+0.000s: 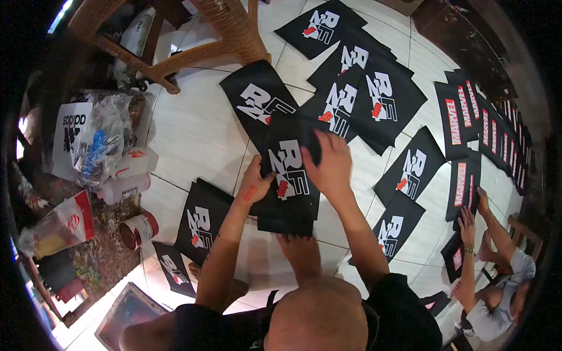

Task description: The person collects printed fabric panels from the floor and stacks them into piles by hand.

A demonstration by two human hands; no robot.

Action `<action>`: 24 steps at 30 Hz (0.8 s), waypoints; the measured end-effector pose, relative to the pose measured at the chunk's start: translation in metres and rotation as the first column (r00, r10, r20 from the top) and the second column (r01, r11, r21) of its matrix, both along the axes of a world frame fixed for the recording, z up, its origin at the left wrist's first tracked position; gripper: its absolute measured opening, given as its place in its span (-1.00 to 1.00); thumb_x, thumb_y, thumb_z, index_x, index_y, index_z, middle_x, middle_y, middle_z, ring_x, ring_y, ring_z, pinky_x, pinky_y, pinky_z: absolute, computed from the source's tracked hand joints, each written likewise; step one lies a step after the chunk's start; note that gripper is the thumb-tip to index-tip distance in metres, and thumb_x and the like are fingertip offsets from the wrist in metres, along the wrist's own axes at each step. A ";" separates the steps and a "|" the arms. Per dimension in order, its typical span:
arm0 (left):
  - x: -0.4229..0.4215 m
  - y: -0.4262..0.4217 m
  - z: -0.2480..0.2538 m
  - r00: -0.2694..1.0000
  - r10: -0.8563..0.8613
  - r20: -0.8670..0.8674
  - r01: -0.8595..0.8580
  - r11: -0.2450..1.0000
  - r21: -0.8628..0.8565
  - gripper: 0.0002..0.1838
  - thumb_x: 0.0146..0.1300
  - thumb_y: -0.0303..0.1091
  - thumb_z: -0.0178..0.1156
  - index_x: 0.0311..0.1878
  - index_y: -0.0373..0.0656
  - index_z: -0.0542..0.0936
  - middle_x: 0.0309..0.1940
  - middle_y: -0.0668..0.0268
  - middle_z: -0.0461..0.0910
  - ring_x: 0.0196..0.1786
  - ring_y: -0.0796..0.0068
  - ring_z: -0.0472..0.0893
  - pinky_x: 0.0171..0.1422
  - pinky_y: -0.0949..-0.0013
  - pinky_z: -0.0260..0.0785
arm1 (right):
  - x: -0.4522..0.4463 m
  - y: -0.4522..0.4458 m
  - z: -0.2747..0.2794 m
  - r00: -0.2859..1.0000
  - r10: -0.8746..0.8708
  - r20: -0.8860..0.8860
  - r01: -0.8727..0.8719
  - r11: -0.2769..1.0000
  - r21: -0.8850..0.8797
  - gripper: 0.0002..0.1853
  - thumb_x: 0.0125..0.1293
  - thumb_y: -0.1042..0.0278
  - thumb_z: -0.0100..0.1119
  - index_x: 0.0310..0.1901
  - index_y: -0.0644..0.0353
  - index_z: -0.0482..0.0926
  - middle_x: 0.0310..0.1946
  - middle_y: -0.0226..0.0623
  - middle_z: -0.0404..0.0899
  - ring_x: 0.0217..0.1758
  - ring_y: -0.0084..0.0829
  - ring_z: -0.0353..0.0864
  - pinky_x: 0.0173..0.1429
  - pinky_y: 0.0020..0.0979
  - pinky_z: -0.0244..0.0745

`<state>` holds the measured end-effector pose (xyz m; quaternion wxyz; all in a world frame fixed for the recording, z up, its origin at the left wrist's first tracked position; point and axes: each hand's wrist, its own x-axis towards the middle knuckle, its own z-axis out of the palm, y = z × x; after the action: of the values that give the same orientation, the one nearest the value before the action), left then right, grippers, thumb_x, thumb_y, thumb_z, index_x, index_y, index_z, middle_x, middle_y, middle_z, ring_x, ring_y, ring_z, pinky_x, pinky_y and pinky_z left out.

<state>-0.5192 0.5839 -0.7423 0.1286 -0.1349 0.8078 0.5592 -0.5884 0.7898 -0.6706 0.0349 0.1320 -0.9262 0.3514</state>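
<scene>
My left hand [256, 182] grips the left edge of a black printed sheet [287, 172], its thumb on top. The sheet carries white "RE" style lettering with a small red mark. Over the sheet's upper right part lies my right hand [332, 164], thumb and fingers apart, touching it. Another dark sheet [285, 226] shows beneath its lower edge. Just above, a similar printed sheet [257, 99] rests on the floor, partly covered by the held one. Further matching sheets [379, 105] overlap to the upper right.
More printed sheets [202, 222] lie lower left and right. At far right, a person [497, 286] handles black sheets with red "MARVEL" labels [459, 184]. A wooden chair [228, 35] stands at the top. Plastic bags [102, 140], a jar [139, 229] and a framed screen [130, 319] are left.
</scene>
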 end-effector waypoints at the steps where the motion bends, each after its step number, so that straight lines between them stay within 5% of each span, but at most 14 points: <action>1: 0.003 0.004 0.004 0.999 -0.030 -0.021 0.029 0.998 -0.049 -0.58 0.14 -0.53 0.26 0.04 -0.34 0.35 -0.05 -0.06 0.57 0.06 0.16 0.58 0.14 0.28 0.37 | -0.014 -0.015 -0.008 0.992 0.061 -0.107 -0.065 0.997 -0.033 -0.48 0.17 0.14 0.25 0.10 0.28 0.49 0.06 0.00 0.50 0.17 -0.02 0.44 0.22 -0.13 0.33; 3: 0.014 0.011 0.000 0.999 0.010 0.030 -0.011 0.999 0.035 -0.59 0.14 -0.53 0.27 0.03 -0.34 0.35 -0.08 -0.03 0.59 0.04 0.20 0.60 0.13 0.29 0.38 | -0.035 -0.047 -0.026 0.943 0.332 -0.034 -0.328 0.941 0.087 -0.35 0.28 -0.10 0.07 0.26 0.21 0.40 0.29 0.01 0.33 0.41 -0.05 0.23 0.48 -0.08 0.00; 4: 0.018 0.016 0.006 0.998 0.021 0.055 -0.024 0.999 0.048 -0.59 0.13 -0.53 0.27 0.02 -0.34 0.36 -0.10 -0.03 0.59 0.02 0.20 0.61 0.12 0.29 0.39 | -0.042 -0.061 -0.040 0.945 0.326 -0.035 -0.323 0.943 0.086 -0.35 0.28 -0.10 0.07 0.26 0.21 0.40 0.29 0.01 0.33 0.41 -0.05 0.23 0.48 -0.08 0.00; 7: 0.033 0.021 0.016 0.993 0.057 0.107 -0.059 0.998 0.022 -0.60 0.10 -0.53 0.29 -0.01 -0.33 0.38 -0.13 -0.02 0.60 -0.02 0.20 0.62 0.09 0.28 0.40 | -0.071 -0.087 -0.062 0.972 0.230 0.046 -0.221 0.830 0.513 -0.11 0.30 -0.43 -0.31 0.41 0.22 0.19 0.48 -0.04 -0.01 0.57 -0.12 -0.13 0.56 -0.01 -0.58; 9: 0.051 0.013 -0.001 0.998 0.056 0.036 -0.053 0.995 -0.079 -0.60 0.07 -0.53 0.32 -0.04 -0.33 0.39 -0.15 0.00 0.60 -0.05 0.21 0.62 0.07 0.29 0.40 | -0.096 -0.073 -0.079 0.995 0.098 -0.027 -0.079 0.912 0.402 -0.02 0.24 -0.49 -0.25 0.40 0.29 0.16 0.46 0.02 0.01 0.56 -0.05 -0.12 0.56 0.00 -0.53; 13: 0.071 -0.023 -0.016 0.975 0.224 0.009 -0.222 0.969 -0.109 -0.55 0.04 -0.55 0.33 0.00 -0.35 0.40 -0.17 -0.02 0.61 -0.07 0.16 0.63 0.04 0.28 0.41 | -0.106 -0.027 -0.059 0.992 0.126 0.012 -0.113 0.840 0.530 0.25 -0.06 -0.73 -0.12 0.41 0.29 0.13 0.45 0.10 0.01 0.55 0.07 -0.15 0.53 0.11 -0.50; 15: 0.063 -0.038 0.001 0.966 0.259 -0.004 -0.259 0.965 0.036 -0.57 0.06 -0.62 0.28 0.03 -0.33 0.41 -0.16 0.04 0.62 -0.08 0.29 0.63 0.04 0.36 0.41 | -0.097 -0.013 -0.064 0.971 0.209 -0.112 -0.129 0.862 0.490 0.04 0.14 -0.58 -0.16 0.40 0.22 0.20 0.44 0.07 0.06 0.52 0.13 -0.08 0.51 0.18 -0.45; 18: 0.054 -0.051 0.004 0.981 0.193 -0.039 -0.196 0.975 -0.106 -0.58 0.06 -0.65 0.27 0.02 -0.32 0.43 -0.16 0.08 0.63 -0.07 0.34 0.62 0.05 0.39 0.40 | -0.104 -0.008 -0.082 0.942 0.224 -0.250 -0.079 0.872 0.484 -0.24 0.36 -0.33 -0.24 0.34 0.15 0.32 0.38 0.05 0.19 0.48 0.14 0.03 0.49 0.22 -0.36; 21: 0.037 -0.052 0.010 0.944 0.322 0.068 -0.318 0.946 -0.063 -0.61 0.09 -0.57 0.30 0.00 -0.33 0.44 -0.16 0.09 0.62 -0.05 0.35 0.59 0.05 0.39 0.39 | -0.093 -0.014 -0.058 0.979 0.203 -0.015 -0.191 0.942 0.277 -0.40 0.45 -0.14 -0.29 0.28 0.14 0.40 0.31 0.05 0.31 0.44 0.13 0.13 0.47 0.26 -0.29; 23: 0.026 -0.049 0.017 0.938 0.342 0.047 -0.325 0.922 -0.211 -0.65 0.19 -0.38 0.29 -0.04 -0.33 0.44 -0.22 0.14 0.60 -0.11 0.38 0.56 -0.02 0.38 0.38 | -0.054 -0.030 -0.023 0.958 0.286 0.032 -0.287 0.943 0.170 -0.32 0.40 -0.23 -0.23 0.26 0.21 0.39 0.29 0.10 0.32 0.44 0.14 0.13 0.46 0.26 -0.23; 24: 0.018 -0.056 0.014 0.883 0.373 0.285 -0.363 0.928 -0.089 -0.58 0.28 -0.06 0.21 -0.07 -0.27 0.46 -0.33 0.25 0.54 -0.23 0.45 0.51 -0.14 0.40 0.32 | -0.024 -0.035 0.010 0.918 0.377 0.122 -0.393 0.906 0.158 -0.30 0.36 -0.23 -0.14 0.25 0.26 0.38 0.30 0.12 0.30 0.44 0.16 0.11 0.45 0.25 -0.20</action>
<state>-0.5016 0.5281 -0.7278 0.1380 -0.3703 0.7481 0.5331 -0.6120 0.7549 -0.6601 -0.0881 0.2991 -0.9104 0.2721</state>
